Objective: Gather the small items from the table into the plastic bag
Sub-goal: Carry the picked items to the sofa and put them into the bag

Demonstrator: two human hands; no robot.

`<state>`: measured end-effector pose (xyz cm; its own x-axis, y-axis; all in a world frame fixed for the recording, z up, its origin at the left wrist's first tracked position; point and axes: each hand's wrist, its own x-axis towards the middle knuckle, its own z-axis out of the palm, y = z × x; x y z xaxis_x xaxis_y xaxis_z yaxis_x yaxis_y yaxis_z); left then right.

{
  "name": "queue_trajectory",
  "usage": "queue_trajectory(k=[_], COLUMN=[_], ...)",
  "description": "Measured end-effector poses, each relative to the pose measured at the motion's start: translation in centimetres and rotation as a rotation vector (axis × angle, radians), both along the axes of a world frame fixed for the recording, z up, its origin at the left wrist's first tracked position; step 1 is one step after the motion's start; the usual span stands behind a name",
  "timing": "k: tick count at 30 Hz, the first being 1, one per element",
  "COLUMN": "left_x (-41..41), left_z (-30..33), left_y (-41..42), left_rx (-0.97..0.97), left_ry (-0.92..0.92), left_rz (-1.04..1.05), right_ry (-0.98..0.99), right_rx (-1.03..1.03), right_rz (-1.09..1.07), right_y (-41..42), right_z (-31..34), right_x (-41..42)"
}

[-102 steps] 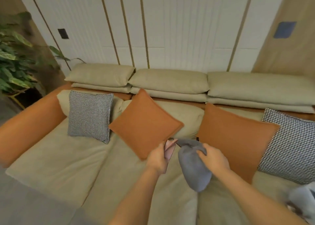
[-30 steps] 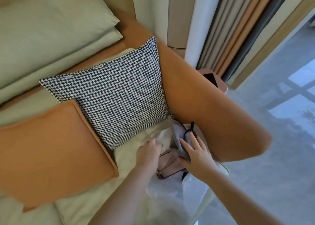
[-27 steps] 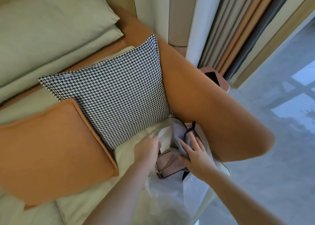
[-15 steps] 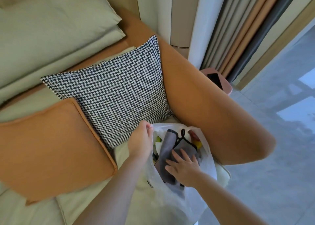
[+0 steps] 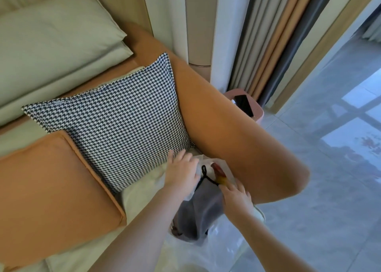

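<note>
Right at the bottom middle of the frame there's the plastic bag (image 5: 216, 249), see-through white, slumped on the sofa seat (image 5: 140, 197) by the orange armrest (image 5: 237, 148). A grey pouch (image 5: 203, 210) with a black cord sits inside it, mostly in the lower half of the bag's mouth. The right hand (image 5: 235, 197) lies on the pouch's right edge, fingers fairly straight and pointing up-left, looks like pressing rather than grabbing. The left hand (image 5: 182, 176) is just left of it, on the white rim of the bag; fingers seem bunched over the plastic, but I can't tell for sure if it's actually gripping. Something red and yellow (image 5: 220, 174) pokes out near the top of the bag.

Further up, a houndstooth cushion (image 5: 115, 125) leans on the armrest, with an orange cushion (image 5: 53, 187) at lower left overlapping its corner. Beige back cushions (image 5: 51, 45) are upper left. Past the armrest, a pink bin (image 5: 259, 115) stands beside curtains (image 5: 288, 34), upper right.
</note>
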<state>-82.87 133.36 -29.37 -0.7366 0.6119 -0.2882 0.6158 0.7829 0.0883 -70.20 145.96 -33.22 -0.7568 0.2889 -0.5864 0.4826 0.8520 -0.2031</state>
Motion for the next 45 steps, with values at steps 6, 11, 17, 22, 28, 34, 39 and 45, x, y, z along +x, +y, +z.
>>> queue_trajectory(k=[6,11,17,22,28,34,39,45], left_x=[0.6,-0.5,-2.6,-4.2,-5.2,-2.6,1.0,1.2], left_z=[-3.2,-3.0,0.5,4.3,7.0,6.2,4.9,6.3], left_y=[2.6,2.6,1.8,0.8,-0.7,-2.0,-4.0,-5.2], left_rx=[-0.25,-0.072,0.123,0.227,0.353,0.255,0.069,0.048], left_ry=[-0.033,0.054,0.033,0.05,0.007,-0.232,-0.254,-0.026], left_rz=[-0.029,0.06,0.22,0.333,0.423,0.33,0.31,0.372], right_ry=[-0.107,0.082,0.354,0.396,0.437,0.169,-0.111,-0.163], right_rx=[-0.009,-0.111,-0.199,-0.257,-0.046,0.084,0.182,0.189], right_rz=[-0.075,-0.219,-0.331,-0.528,-0.311,0.359,0.619,0.656], right_y=[0.5,1.0,2.2,2.7,2.4,-0.8,-2.8,-2.2], right_z=[-0.7,-0.4,1.5,3.4,4.8,7.1,6.0,8.4], right_x=[1.2,1.3,1.5,2.0,3.1,3.3,4.7,7.0])
